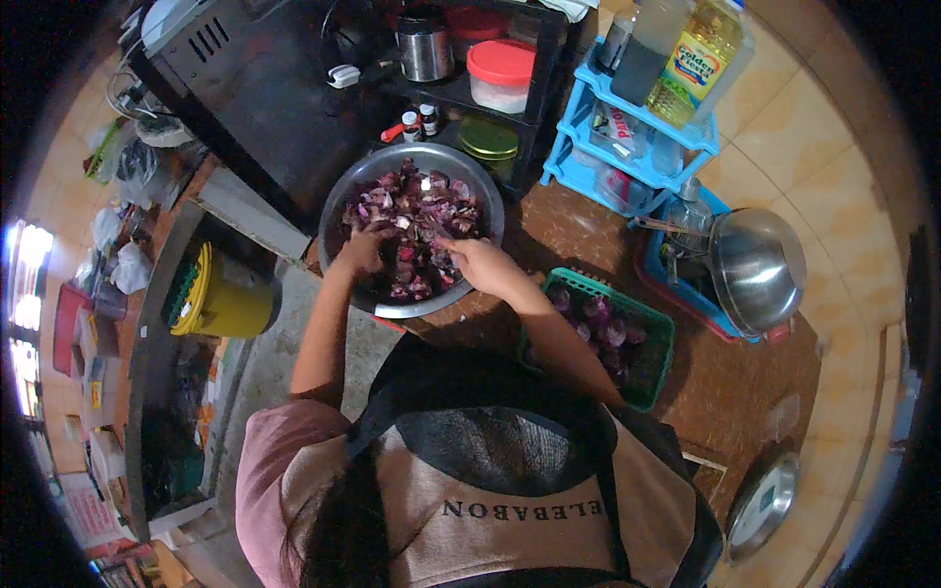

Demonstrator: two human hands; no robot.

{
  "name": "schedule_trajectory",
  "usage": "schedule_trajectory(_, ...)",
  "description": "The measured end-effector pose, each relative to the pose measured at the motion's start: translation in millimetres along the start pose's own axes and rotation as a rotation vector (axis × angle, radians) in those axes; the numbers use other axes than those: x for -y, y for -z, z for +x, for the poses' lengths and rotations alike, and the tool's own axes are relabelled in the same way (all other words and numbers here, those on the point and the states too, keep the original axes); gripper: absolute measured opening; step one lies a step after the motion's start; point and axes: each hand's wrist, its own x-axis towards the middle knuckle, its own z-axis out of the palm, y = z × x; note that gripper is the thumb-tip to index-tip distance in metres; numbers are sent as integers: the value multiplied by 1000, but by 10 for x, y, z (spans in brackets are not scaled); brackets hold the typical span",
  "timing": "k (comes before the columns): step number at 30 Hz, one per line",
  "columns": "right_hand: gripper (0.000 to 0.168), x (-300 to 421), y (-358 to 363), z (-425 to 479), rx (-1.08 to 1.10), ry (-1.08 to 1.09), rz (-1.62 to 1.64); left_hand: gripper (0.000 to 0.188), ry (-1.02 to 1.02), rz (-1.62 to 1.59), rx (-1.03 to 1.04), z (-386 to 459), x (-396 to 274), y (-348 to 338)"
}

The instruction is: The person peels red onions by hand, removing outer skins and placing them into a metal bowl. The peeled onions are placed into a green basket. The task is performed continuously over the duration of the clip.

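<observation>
A wide metal basin stands on the brown counter before me, holding a heap of purple-red onion skins and pieces. Inside its left side, my left hand reaches down with its fingers among the pieces. My right hand comes over the lower right rim, its fingers pointing to the middle of the heap. Something thin and pale shows at those fingertips, too blurred to name. What either hand grips is hidden. Beneath my right forearm, a green plastic basket contains several red onions.
A blue tiered rack with an oil bottle rises behind on the right. Nearby, a metal bowl leans over a blue basin. Black shelving borders the far side. A yellow bucket is at left.
</observation>
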Motion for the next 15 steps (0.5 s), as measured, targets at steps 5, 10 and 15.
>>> schedule_trajectory(5,72,144,211,-108,-206,-84,209,45,348,-21,84,-313,-22,275)
schedule_trajectory(10,58,349,515,-75,-373,3,315,35,306,107,-389,-402,-417,647)
schedule_trajectory(15,74,95,293,-40,-10,-322,-215,79,-277,-147,-328,-314,-872,461)
